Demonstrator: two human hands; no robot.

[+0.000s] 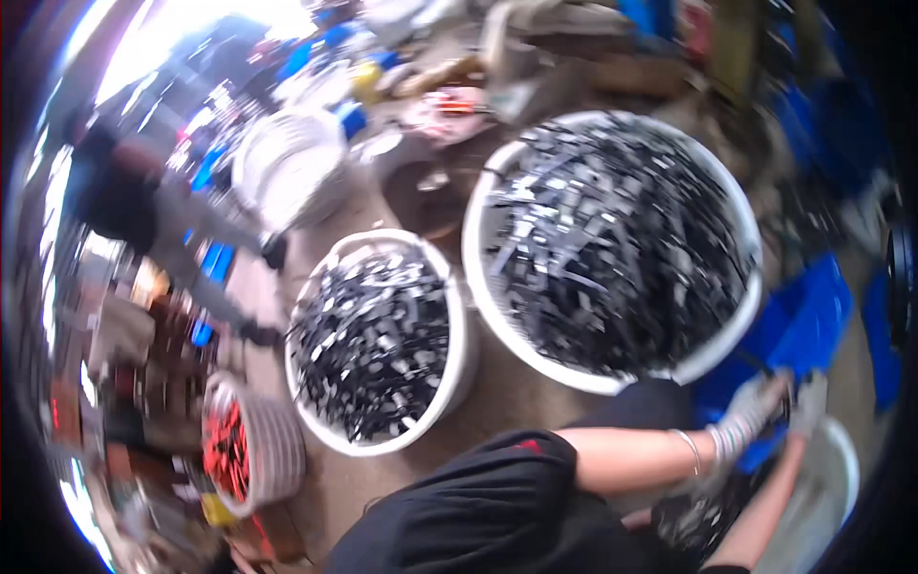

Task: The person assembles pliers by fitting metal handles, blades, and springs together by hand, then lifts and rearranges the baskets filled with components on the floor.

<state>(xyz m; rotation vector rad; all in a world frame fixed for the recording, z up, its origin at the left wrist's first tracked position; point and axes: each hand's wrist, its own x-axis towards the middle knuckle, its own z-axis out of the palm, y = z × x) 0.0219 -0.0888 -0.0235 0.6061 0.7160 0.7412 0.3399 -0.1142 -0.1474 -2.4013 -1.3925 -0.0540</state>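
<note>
Both my hands are at the lower right, close together, in pale knitted gloves with striped cuffs. My left hand [751,413] looks closed, fingers bent towards a small dark piece between the hands. My right hand [809,402] also looks closed beside it. Blur hides what exactly they grip. Just beyond them lies a blue plastic sheet or panel [803,320]. Under my forearms are loose dark strips [693,521], next to a pale tub [846,469]. Ahead of my left arm, a large white tub [475,277] is heaped with dark, shiny strip-like pieces [612,249].
A smaller white tub [459,383] of similar pieces stands to the left. Farther left are a basket [277,459] with red pieces and stacked white baskets [287,158]. Another person [143,201] stands at the far left. Sacks [574,67] and clutter fill the back.
</note>
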